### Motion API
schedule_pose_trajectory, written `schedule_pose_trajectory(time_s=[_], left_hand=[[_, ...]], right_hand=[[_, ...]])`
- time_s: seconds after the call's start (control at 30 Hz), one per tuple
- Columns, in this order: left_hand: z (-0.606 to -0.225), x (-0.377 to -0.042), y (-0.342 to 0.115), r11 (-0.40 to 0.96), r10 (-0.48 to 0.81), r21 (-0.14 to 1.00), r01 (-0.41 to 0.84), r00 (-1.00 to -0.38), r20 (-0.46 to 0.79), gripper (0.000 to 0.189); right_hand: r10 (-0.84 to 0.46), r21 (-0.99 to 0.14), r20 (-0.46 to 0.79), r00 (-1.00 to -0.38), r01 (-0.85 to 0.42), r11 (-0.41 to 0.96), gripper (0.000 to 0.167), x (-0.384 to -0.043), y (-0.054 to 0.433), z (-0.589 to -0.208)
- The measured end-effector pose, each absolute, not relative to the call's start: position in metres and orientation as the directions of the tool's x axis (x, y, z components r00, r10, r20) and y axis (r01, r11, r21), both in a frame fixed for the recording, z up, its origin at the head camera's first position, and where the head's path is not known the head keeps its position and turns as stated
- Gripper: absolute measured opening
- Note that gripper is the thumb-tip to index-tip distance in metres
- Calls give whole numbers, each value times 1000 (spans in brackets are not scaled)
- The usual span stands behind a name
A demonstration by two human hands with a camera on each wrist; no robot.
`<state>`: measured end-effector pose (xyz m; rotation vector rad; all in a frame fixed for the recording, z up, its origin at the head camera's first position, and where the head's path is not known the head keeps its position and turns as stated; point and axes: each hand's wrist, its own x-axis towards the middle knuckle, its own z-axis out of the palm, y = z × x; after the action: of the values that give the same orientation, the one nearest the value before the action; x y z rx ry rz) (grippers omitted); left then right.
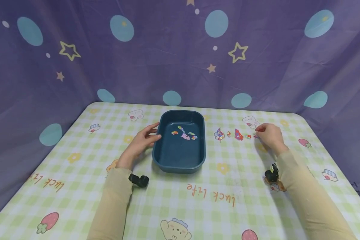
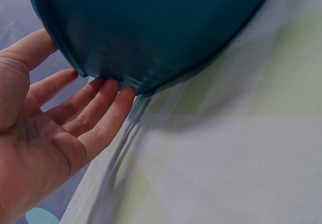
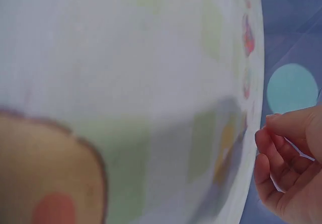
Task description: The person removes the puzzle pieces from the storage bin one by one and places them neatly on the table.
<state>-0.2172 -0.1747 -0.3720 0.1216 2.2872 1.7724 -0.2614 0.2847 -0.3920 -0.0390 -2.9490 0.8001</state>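
A dark teal rectangular plastic bin (image 1: 179, 156) stands left of the table's middle with several small colourful sticker-like pieces (image 1: 185, 136) on its floor. My left hand (image 1: 141, 141) holds the bin's left wall, thumb at the rim and fingers against the outside, as the left wrist view shows. To the right of the bin runs a row of small bright pieces, among them a red one (image 1: 238, 134). At the row's right end my right hand (image 1: 270, 135) has thumb and forefinger tips together, right by a small pink piece (image 1: 255, 136). Whether they pinch anything I cannot tell.
A green-and-white checked tablecloth (image 1: 168, 196) with printed cartoons and lettering covers the table. Behind it hangs a purple curtain (image 1: 174, 66) with stars and blue ovals. Black wrist cameras (image 1: 139, 180) sit on both sleeves.
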Motion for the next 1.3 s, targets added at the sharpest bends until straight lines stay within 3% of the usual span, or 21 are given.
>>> schedule_pose_trajectory(time_s=[0.5,0.8,1.3], left_hand=[[-373,-217,-175,249,216,965,-82,-967,-138,61],[-373,-217,-175,252,219,965,-71,-967,-128,61],[-373,-218,-176,255,227,964,-69,-965,-129,61]], right_hand=[[-170,-508,120,-978,-208,836,20,-265,224,-361],[-249,-539,118,-961,-272,797,18,-264,175,-343],[-413,-518,152,-898,-429,740,19,-265,93,-337]])
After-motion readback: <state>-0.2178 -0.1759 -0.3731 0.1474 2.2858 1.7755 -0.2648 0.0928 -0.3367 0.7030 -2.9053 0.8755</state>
